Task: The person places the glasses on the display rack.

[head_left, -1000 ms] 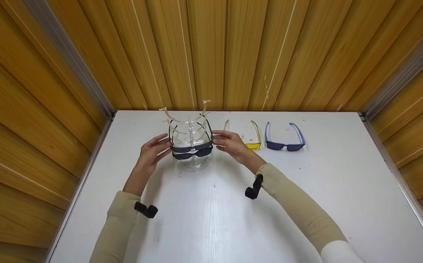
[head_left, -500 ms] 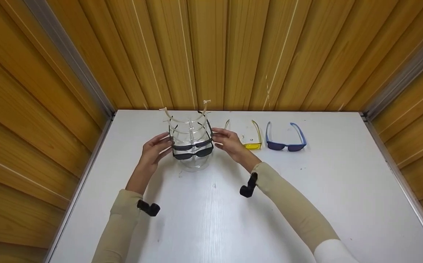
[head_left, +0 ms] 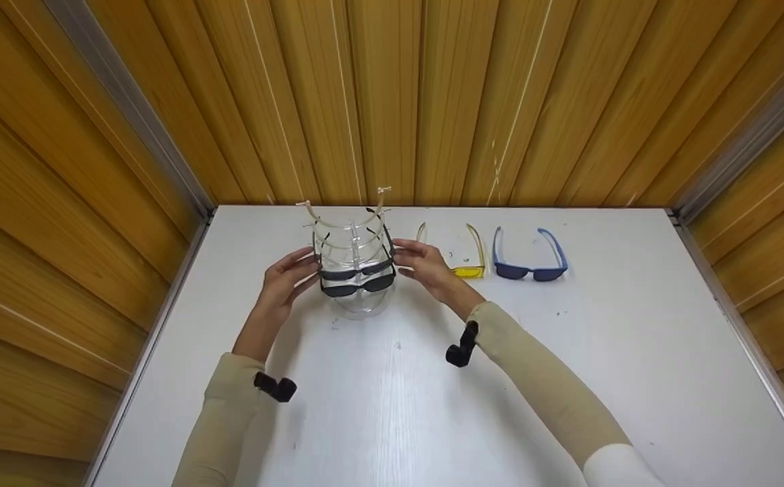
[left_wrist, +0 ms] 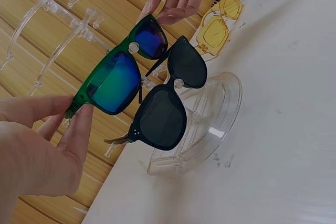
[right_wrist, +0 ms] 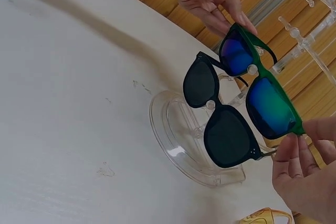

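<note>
We had a white table [head_left: 392, 406] with a clear plastic stand [left_wrist: 212, 129] on it, plus yellow glasses [head_left: 470, 272] and blue sunglasses [head_left: 531, 272] near each other, arms unfolded.

The left hand [head_left: 280, 279] and right hand [head_left: 427, 265] close off both sides of the clear stand [head_left: 361, 314]. Green sunglasses [left_wrist: 113, 80] and dark sunglasses [left_wrist: 164, 116] just below bar its front. Nearer the person, a wide lane of surface [head_left: 371, 406] lies open between the sleeves [head_left: 224, 406]. Yellow glasses [head_left: 469, 272] crowd the right hand; past the blue sunglasses [head_left: 546, 274], there is room farther right.
</note>
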A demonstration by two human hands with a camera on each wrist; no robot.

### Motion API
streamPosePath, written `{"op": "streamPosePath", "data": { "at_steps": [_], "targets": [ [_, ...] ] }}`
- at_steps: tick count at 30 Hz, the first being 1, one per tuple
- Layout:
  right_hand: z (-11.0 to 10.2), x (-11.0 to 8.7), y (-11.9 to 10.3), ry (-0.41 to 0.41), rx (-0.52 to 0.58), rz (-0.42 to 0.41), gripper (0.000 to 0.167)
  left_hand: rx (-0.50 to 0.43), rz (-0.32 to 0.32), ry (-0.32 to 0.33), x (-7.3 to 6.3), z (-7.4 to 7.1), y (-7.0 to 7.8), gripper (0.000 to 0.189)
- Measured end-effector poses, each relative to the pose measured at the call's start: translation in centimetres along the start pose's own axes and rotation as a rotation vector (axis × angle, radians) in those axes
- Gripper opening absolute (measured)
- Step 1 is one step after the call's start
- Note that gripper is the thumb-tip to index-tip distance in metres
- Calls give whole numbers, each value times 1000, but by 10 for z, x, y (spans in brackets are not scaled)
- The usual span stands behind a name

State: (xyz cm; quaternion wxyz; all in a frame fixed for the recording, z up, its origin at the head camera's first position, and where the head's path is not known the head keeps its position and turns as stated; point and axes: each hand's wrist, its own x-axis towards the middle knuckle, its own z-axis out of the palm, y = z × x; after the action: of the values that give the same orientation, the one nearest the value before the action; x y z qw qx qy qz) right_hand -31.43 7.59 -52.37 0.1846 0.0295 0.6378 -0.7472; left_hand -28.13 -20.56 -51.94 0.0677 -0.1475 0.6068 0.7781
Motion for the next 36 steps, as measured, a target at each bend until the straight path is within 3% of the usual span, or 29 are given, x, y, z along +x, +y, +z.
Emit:
{"op": "streamPosePath", "data": {
  "at_steps": [7,16,24,36],
  "targets": [
    [-9,1,-1,-53,-8,1,46,7,-3,-2,-3,-7,-2,53],
    [-32,-6,-3,-84,-96,55,47,65,-23,-3,-13,-19,-7,52],
    [-54,-17,1,-79,-86,56,48,93,-19,-54,-21,-14,-16,49],
    [-80,-30,16,-75,-53,115,48,170,-84,-158,-32,2,-38,48]
  ]
}}
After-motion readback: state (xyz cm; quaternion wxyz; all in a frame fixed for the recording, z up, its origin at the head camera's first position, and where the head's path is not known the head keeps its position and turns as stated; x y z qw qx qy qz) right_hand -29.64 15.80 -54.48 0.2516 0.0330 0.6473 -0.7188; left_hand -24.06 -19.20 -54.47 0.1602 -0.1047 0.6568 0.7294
